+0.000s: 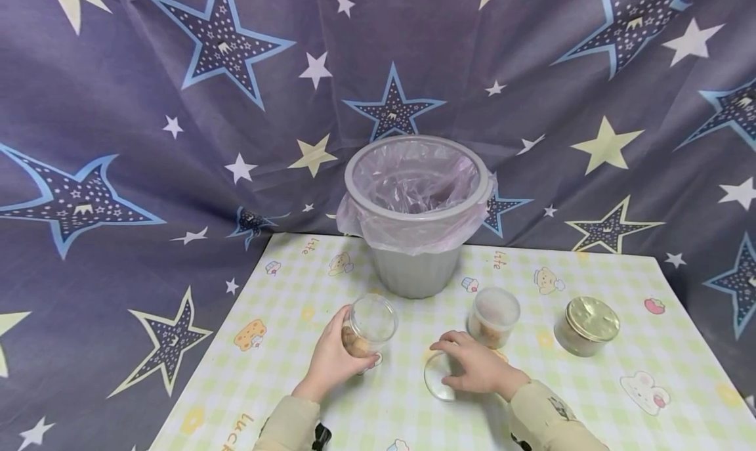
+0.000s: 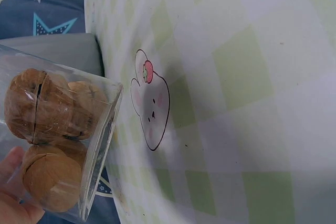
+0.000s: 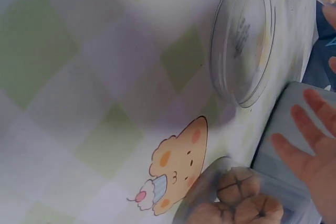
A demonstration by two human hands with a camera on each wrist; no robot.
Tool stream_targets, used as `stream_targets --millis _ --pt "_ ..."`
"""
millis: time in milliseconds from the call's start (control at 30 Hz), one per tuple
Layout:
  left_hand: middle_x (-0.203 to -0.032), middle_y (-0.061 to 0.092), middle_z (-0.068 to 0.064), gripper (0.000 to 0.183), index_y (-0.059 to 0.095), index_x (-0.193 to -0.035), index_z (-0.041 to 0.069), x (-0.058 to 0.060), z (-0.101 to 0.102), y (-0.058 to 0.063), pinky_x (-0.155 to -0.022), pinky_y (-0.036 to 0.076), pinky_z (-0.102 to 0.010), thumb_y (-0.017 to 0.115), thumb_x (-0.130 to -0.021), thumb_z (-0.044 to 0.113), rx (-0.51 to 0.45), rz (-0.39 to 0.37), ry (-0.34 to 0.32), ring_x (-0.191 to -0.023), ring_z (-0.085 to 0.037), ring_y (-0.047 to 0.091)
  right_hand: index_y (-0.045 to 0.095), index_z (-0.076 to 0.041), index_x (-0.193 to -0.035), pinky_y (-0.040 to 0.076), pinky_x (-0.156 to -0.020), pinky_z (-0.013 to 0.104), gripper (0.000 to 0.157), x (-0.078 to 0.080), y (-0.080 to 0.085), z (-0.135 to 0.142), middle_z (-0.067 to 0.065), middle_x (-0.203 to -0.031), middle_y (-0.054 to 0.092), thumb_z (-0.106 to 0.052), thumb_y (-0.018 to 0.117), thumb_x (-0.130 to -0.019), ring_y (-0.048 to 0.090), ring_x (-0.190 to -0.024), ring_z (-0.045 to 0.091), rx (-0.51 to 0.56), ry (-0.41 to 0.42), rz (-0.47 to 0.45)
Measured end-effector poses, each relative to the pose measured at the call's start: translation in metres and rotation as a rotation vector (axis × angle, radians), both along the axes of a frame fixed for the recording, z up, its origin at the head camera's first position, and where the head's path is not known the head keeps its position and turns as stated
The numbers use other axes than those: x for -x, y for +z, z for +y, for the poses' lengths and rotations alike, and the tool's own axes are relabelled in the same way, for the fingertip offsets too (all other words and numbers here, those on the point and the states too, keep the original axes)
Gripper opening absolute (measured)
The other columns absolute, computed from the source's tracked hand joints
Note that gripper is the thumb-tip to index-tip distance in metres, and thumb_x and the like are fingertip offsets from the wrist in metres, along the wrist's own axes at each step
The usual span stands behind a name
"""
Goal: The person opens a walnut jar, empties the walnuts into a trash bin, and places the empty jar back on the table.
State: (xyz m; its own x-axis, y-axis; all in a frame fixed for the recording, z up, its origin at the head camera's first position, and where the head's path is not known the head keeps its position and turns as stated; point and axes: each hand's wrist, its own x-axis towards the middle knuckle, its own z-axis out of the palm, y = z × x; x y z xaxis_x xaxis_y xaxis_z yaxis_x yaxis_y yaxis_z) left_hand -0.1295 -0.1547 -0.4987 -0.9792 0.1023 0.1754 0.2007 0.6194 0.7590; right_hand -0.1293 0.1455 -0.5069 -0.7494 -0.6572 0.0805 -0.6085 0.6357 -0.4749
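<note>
My left hand (image 1: 333,356) grips a clear plastic jar (image 1: 378,320), fingers on one side and thumb on the other. Several brown, rounded, cracked pieces (image 2: 52,177) lie inside it. A round clear lid (image 1: 436,379) lies flat on the table to the right of that jar. Over this lid hovers my right hand (image 1: 472,365), its fingers spread and loosely bent, partly hiding it in the head view. In the right wrist view the fingers stand apart from the lid (image 3: 244,40) and hold nothing.
Just beyond my right hand stands a second jar (image 1: 495,313) with a cloudy lid and brown pieces inside. Farther right is a jar with a gold lid (image 1: 592,318). A grey bin (image 1: 416,270) with a pinkish liner (image 1: 407,237) stands at the back, before a starry curtain (image 1: 283,175).
</note>
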Motion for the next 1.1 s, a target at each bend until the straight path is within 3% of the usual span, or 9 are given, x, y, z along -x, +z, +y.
stream_targets --millis 167,333,533,667,800,967,1100 --pt "-0.138 0.046 -0.018 0.104 0.033 -0.143 0.009 -0.001 0.000 -0.001 -0.101 0.039 -0.059 0.090 -0.059 0.029 0.000 0.004 0.004 -0.125 -0.039 0.047 0.062 -0.009 -0.115 0.053 -0.085 0.035 0.036 0.001 0.002 0.000 0.003 -0.113 0.059 -0.015 0.072 -0.082 0.060 -0.102 0.022 0.135 -0.055 0.073" --pt "-0.137 0.047 -0.017 0.104 0.033 -0.143 0.009 -0.001 0.000 -0.003 -0.101 0.039 -0.058 0.090 -0.058 0.030 -0.002 0.011 0.008 -0.124 -0.038 0.047 0.063 -0.009 -0.111 0.054 -0.076 0.031 0.033 0.005 0.005 0.000 0.002 -0.108 0.063 -0.008 0.072 -0.080 0.062 -0.092 0.020 0.302 -0.177 0.122" --pt "-0.137 0.047 -0.016 0.103 0.034 -0.142 0.010 -0.001 -0.001 -0.005 -0.100 0.040 -0.058 0.090 -0.058 0.030 -0.004 0.012 0.005 -0.124 -0.037 0.048 0.062 -0.003 -0.112 0.054 -0.083 0.035 0.030 0.012 0.019 0.003 0.010 -0.108 0.062 -0.001 0.068 -0.083 0.062 -0.091 0.025 0.516 -0.320 0.056" --pt "-0.137 0.047 -0.017 0.104 0.033 -0.142 0.010 -0.001 -0.001 -0.005 -0.100 0.040 -0.058 0.091 -0.058 0.028 -0.011 0.014 0.005 -0.123 -0.038 0.048 0.059 0.003 -0.115 0.054 -0.085 0.033 0.030 0.020 0.038 0.004 0.018 -0.113 0.060 0.002 0.065 -0.085 0.062 -0.096 0.032 0.663 -0.440 -0.026" --pt "-0.137 0.047 -0.017 0.104 0.033 -0.142 0.009 -0.001 -0.001 -0.004 -0.100 0.040 -0.058 0.091 -0.058 0.028 -0.009 0.014 0.009 -0.123 -0.038 0.048 0.054 0.004 -0.124 0.052 -0.090 0.032 0.038 0.030 0.064 0.008 0.022 -0.122 0.056 -0.001 0.063 -0.087 0.058 -0.105 0.036 0.710 -0.513 -0.067" --pt "-0.138 0.046 -0.018 0.104 0.033 -0.143 0.007 -0.002 -0.001 -0.003 -0.102 0.038 -0.058 0.091 -0.058 0.028 -0.024 -0.001 0.010 -0.125 -0.038 0.047 0.036 0.000 -0.140 0.039 -0.104 0.053 0.053 0.046 0.100 0.012 0.027 -0.140 0.034 -0.006 0.057 -0.092 0.043 -0.124 0.043 0.782 -0.504 -0.175" --pt "-0.138 0.046 -0.018 0.105 0.033 -0.143 0.007 -0.001 -0.001 -0.004 -0.101 0.039 -0.058 0.090 -0.058 0.029 -0.012 -0.013 0.015 -0.124 -0.038 0.048 0.026 -0.006 -0.147 0.031 -0.106 0.059 0.060 0.057 0.123 0.012 0.027 -0.146 0.023 -0.010 0.054 -0.094 0.034 -0.131 0.044 0.804 -0.498 -0.220"
